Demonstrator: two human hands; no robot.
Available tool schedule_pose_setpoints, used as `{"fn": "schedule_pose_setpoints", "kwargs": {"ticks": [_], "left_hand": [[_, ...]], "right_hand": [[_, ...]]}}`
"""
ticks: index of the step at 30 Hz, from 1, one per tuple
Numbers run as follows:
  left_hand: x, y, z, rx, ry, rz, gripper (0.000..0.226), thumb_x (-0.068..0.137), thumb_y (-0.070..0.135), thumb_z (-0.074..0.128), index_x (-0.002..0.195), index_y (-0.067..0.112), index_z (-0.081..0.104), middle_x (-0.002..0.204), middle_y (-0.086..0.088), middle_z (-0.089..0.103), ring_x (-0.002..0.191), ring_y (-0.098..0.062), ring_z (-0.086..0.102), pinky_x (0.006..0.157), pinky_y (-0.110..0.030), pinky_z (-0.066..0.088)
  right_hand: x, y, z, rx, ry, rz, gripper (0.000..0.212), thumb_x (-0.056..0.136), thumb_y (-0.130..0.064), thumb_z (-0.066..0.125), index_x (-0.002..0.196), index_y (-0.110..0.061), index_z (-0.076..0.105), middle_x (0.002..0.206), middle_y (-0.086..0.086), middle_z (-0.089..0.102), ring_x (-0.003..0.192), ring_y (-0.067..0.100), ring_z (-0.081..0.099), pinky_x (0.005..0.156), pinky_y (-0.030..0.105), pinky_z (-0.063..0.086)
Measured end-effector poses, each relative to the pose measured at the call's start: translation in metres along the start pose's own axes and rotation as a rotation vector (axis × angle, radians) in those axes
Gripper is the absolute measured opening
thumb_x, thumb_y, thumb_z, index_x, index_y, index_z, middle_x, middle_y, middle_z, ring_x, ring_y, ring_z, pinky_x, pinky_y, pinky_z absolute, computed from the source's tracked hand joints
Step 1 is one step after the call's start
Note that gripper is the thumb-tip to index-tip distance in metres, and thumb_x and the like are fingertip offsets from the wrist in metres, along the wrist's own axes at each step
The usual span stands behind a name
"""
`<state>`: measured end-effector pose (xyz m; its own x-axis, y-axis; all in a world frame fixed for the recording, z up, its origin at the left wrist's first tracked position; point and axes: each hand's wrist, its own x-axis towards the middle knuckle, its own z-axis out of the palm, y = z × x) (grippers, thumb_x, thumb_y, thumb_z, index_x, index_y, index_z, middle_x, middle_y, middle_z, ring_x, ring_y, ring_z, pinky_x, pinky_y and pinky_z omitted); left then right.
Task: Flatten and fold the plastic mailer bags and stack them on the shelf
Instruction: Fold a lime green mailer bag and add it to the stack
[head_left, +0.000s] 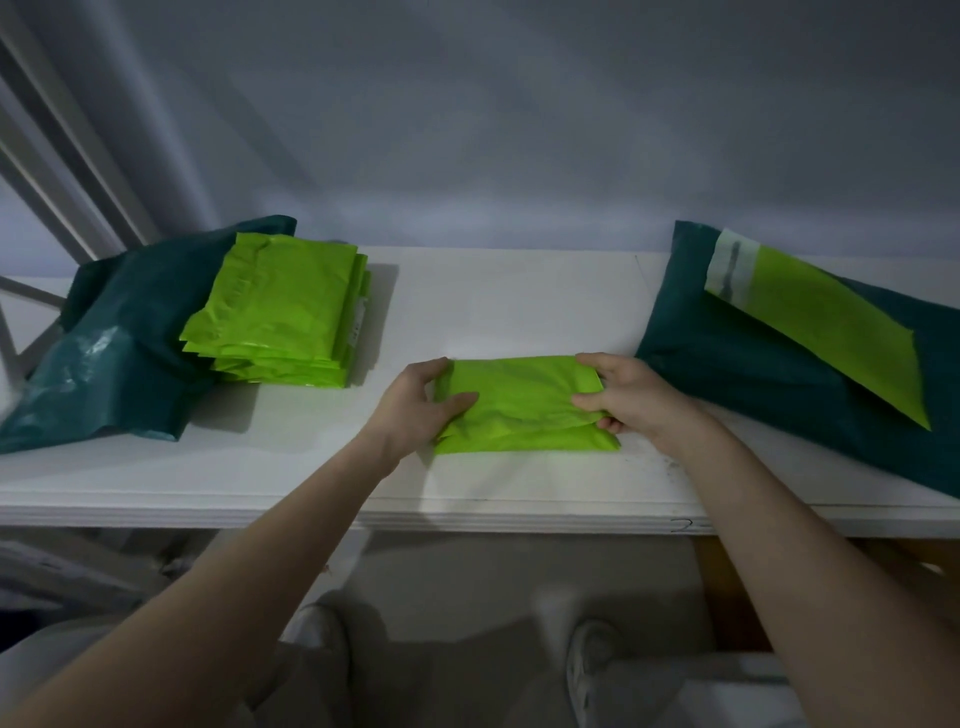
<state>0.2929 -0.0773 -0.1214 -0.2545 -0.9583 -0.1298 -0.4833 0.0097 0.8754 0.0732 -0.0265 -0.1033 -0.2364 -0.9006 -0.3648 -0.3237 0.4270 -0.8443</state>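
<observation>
Fingers of both hands are pinching the short ends of a folded lime-green mailer (524, 405) lying on the white shelf (519, 291): left hand (415, 405) is gripping the left end with its thumb on top and fingers curling round the far edge, right hand (623, 397) is doing the same on the right end, thumb on top and fingertips tucking underneath. Holding both ends at once is likely keeping the fold from springing open, since the slick plastic looks puffy and creased rather than flat. Folded mailer is sitting mid-shelf, near the front edge, well apart from the stack of folded green mailers (280, 317), which is resting on a dark green poly bag (114, 353) at the left. Looks like the destination, so the next move is probably a lift leftward onto that stack. At the right, an unfolded green mailer (831, 322) is lying flat across another dark green bag (753, 384), presumably the supply still waiting for folding.
</observation>
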Motion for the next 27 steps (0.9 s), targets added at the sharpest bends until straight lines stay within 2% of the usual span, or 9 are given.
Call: {"fn": "schedule_pose_setpoints", "kwargs": {"ticks": [5,8,10,11,13,16,19,23,27], "left_hand": [[0.0,-0.003,-0.001,0.295,-0.018,0.113,0.063,0.086,0.031,0.064,0.139,0.006,0.04,0.145,-0.008,0.038,0.132,-0.02,0.038,0.105,-0.019,0.025],[-0.002,-0.006,-0.001,0.482,-0.029,0.157,0.067,0.089,0.04,0.057,0.142,0.007,0.034,0.148,-0.009,0.032,0.132,-0.023,0.039,0.107,-0.026,0.029],[-0.004,-0.007,-0.002,0.598,-0.023,0.154,0.068,0.089,0.048,0.051,0.143,0.011,0.033,0.15,-0.007,0.027,0.127,-0.027,0.045,0.102,-0.032,0.036],[-0.005,-0.007,-0.002,0.655,-0.017,0.151,0.069,0.089,0.052,0.048,0.142,0.013,0.032,0.151,-0.006,0.026,0.123,-0.03,0.048,0.099,-0.036,0.039],[-0.008,-0.006,-0.002,0.764,-0.012,0.171,0.068,0.09,0.056,0.042,0.142,0.015,0.029,0.15,-0.005,0.023,0.118,-0.034,0.051,0.093,-0.039,0.042],[-0.011,-0.006,0.0,0.838,-0.005,0.233,0.067,0.092,0.054,0.036,0.142,0.011,0.025,0.148,-0.008,0.023,0.125,-0.032,0.043,0.098,-0.041,0.039],[-0.013,-0.003,0.0,0.883,0.037,0.257,0.085,0.078,0.065,0.016,0.143,0.011,0.024,0.147,-0.008,0.025,0.13,-0.029,0.034,0.103,-0.041,0.033],[-0.012,0.004,0.003,0.888,0.109,0.336,0.089,0.072,0.059,0.001,0.144,0.012,0.026,0.149,-0.006,0.025,0.133,-0.026,0.029,0.105,-0.04,0.028],[-0.008,0.002,0.021,0.862,-0.002,0.402,0.083,0.079,0.056,-0.004,0.149,0.014,0.012,0.157,-0.005,0.013,0.144,-0.02,0.012,0.116,-0.036,0.011]], "right_hand": [[-0.003,0.005,0.005,-0.078,0.01,-0.082,0.06,0.086,-0.004,0.063,0.141,-0.014,0.039,0.117,0.004,0.055,0.067,0.012,0.057,0.048,0.015,0.051],[-0.002,0.008,0.005,-0.181,0.04,-0.13,0.058,0.084,-0.009,0.066,0.138,-0.013,0.044,0.122,0.001,0.054,0.101,0.018,0.059,0.082,0.03,0.054],[0.0,0.01,0.003,-0.336,0.049,-0.162,0.061,0.084,-0.018,0.067,0.139,-0.012,0.042,0.137,0.002,0.043,0.124,0.019,0.046,0.104,0.03,0.039],[-0.001,0.009,0.002,-0.388,0.055,-0.154,0.062,0.085,-0.021,0.067,0.139,-0.01,0.04,0.142,0.005,0.037,0.13,0.02,0.04,0.108,0.029,0.034],[-0.005,0.007,0.002,-0.428,0.062,-0.123,0.059,0.087,-0.024,0.064,0.139,-0.009,0.04,0.144,0.007,0.029,0.131,0.021,0.035,0.1,0.028,0.04],[-0.01,0.003,0.002,-0.424,0.055,-0.103,0.052,0.087,-0.026,0.06,0.135,-0.014,0.044,0.137,0.004,0.03,0.121,0.021,0.043,0.071,0.024,0.047],[-0.02,-0.004,0.005,-0.614,0.165,-0.115,0.051,0.087,-0.032,0.054,0.134,-0.016,0.04,0.133,0.006,0.031,0.117,0.027,0.046,0.08,0.029,0.038],[-0.023,-0.013,0.017,-0.869,0.465,-0.411,0.044,0.091,-0.032,0.047,0.128,-0.009,0.049,0.125,0.011,0.042,0.116,0.028,0.042,0.09,0.035,0.039],[-0.017,-0.012,0.042,-0.919,0.284,-0.468,0.052,0.097,-0.039,0.034,0.142,-0.013,0.034,0.152,0.007,0.026,0.14,0.024,0.021,0.114,0.041,0.02]]}}
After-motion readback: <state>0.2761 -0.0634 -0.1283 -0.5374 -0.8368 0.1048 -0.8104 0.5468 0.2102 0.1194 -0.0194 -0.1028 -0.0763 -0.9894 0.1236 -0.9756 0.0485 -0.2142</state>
